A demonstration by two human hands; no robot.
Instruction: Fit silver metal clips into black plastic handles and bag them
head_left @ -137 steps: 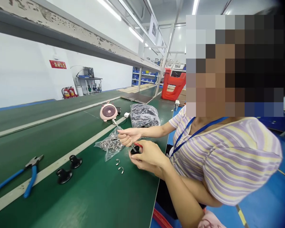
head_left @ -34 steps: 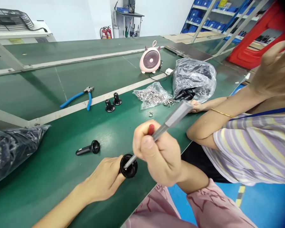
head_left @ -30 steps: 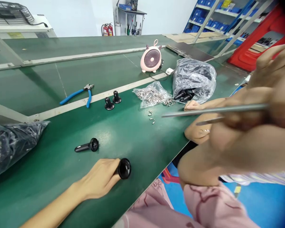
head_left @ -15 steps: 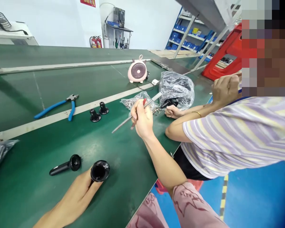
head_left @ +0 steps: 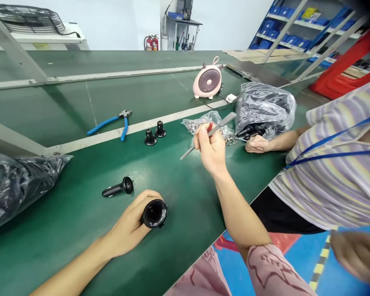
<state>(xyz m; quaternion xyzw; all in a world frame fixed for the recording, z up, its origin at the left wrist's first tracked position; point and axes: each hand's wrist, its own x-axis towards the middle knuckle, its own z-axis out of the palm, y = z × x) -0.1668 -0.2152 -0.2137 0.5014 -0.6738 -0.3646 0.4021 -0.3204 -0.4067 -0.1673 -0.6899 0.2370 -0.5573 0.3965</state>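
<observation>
My left hand [head_left: 132, 226] is wrapped round a black flared part [head_left: 155, 213], its round opening turned up toward the camera. In my right hand [head_left: 210, 146] is a thin grey metal rod [head_left: 226, 120], slanting from upper right to lower left, and a small red piece [head_left: 210, 127] shows between the fingers. A second black part with a handle [head_left: 119, 188] lies on the green table just beyond my left hand. Two small black flanged pieces [head_left: 150, 137] stand farther back. Behind my right hand lies a clear bag of small metal pieces [head_left: 197, 124].
Blue-handled pliers [head_left: 106, 124] lie across the white strip. A pink fan [head_left: 208, 82] and a large plastic bag [head_left: 265, 107] stand at the back. Another dark bag [head_left: 21, 181] is at left. A person in a striped shirt [head_left: 336, 164] is at right, one hand on the table.
The view has shifted left, so things appear farther right. The other person's raised hand has come down, and one blurred hand shows at lower right. Both of my hands keep their holds.
</observation>
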